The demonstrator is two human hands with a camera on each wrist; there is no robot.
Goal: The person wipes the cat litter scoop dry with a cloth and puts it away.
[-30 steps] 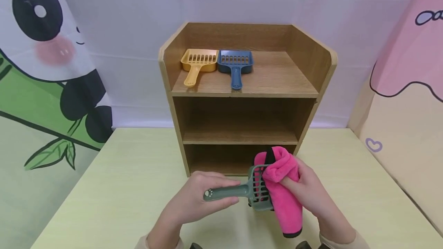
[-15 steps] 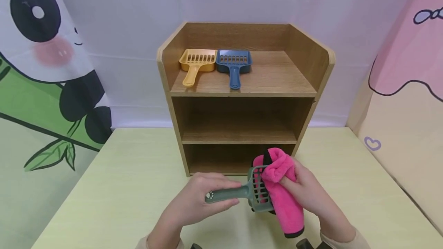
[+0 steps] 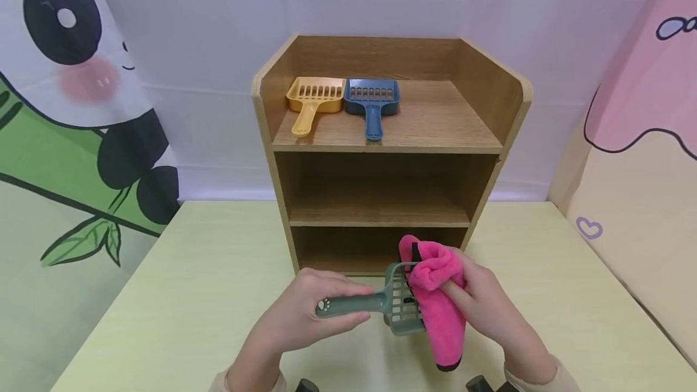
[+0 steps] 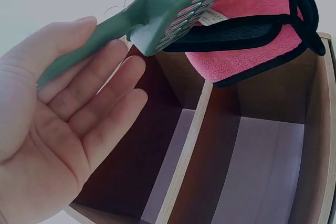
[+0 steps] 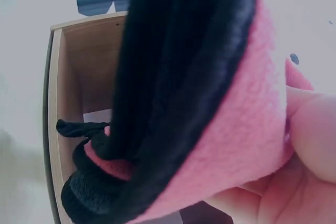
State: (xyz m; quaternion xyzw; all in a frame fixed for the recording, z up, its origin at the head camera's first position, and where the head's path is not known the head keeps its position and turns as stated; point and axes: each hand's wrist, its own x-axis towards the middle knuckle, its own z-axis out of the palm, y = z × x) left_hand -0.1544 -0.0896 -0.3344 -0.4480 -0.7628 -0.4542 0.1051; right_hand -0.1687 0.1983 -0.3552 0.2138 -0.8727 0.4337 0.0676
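Note:
A grey-green litter scoop (image 3: 396, 304) with a slotted head is held level above the table. My left hand (image 3: 305, 313) pinches its handle between thumb and fingers; the other fingers stretch out below in the left wrist view. A bright pink cloth (image 3: 437, 322) with black edging covers the far side of the scoop's head. My right hand (image 3: 484, 295) grips the bunched cloth, thumb on the near side. Behind the cloth the scoop's edge and some right fingers are hidden. In the right wrist view the cloth (image 5: 241, 124) fills the middle.
A wooden shelf unit (image 3: 376, 222) stands just behind the hands. On its top board lie a yellow litter scoop (image 3: 316, 98) and a blue litter scoop (image 3: 373, 101), side by side with handles forward. The pale table (image 3: 218, 271) extends around it, with printed cloth walls behind.
The cloth's lower end has swung a little left and its folds have shifted. The scoop's head has tilted slightly. Both hands keep their holds.

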